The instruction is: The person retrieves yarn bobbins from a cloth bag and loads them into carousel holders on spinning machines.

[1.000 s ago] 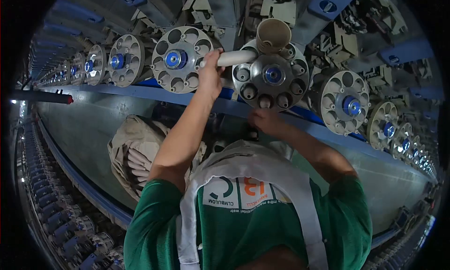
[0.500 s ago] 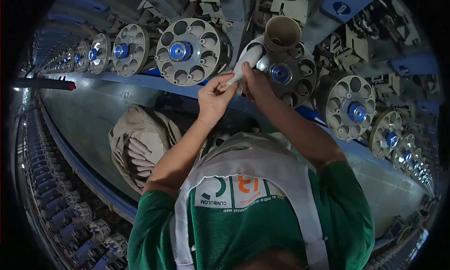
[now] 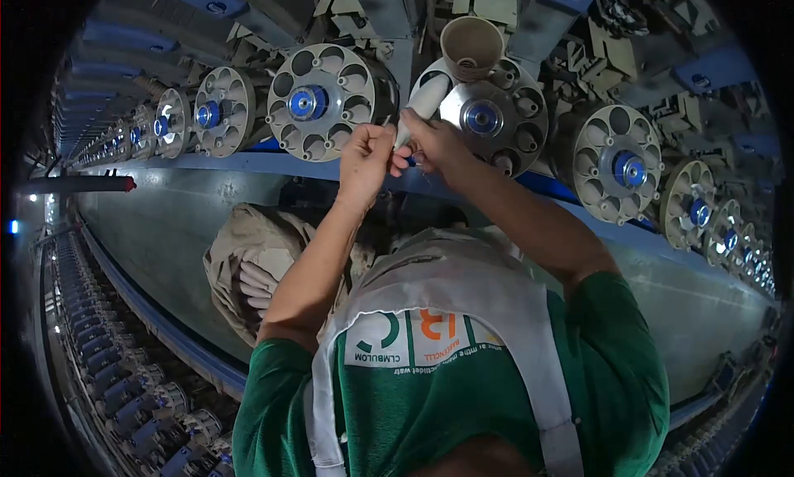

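A white yarn bobbin (image 3: 428, 96) stands at a slant in front of a round magazine wheel (image 3: 523, 123) with a blue hub. My right hand (image 3: 437, 144) is closed around the bobbin's lower part, thumb on top and fingers curled beneath. Close by on the left, my left hand (image 3: 365, 161) has thumb and forefinger pinched together beside the bobbin's lower end. Whatever sits in that pinch is too small to make out. Above the bobbin, a beige funnel-shaped cup (image 3: 471, 48) is set at the wheel's upper edge.
More magazine wheels, such as one on the left (image 3: 321, 105) and one on the right (image 3: 619, 164), line the blue machine rail. A cloth sack (image 3: 222, 262) holding several bobbins lies below my left forearm. A dark bar with a red tip (image 3: 124, 183) juts in from the left.
My left fingers have moved from the bobbin's lower tip to a pinch at its left. The right fingers have curled further under the bobbin. The whole view has shifted slightly.
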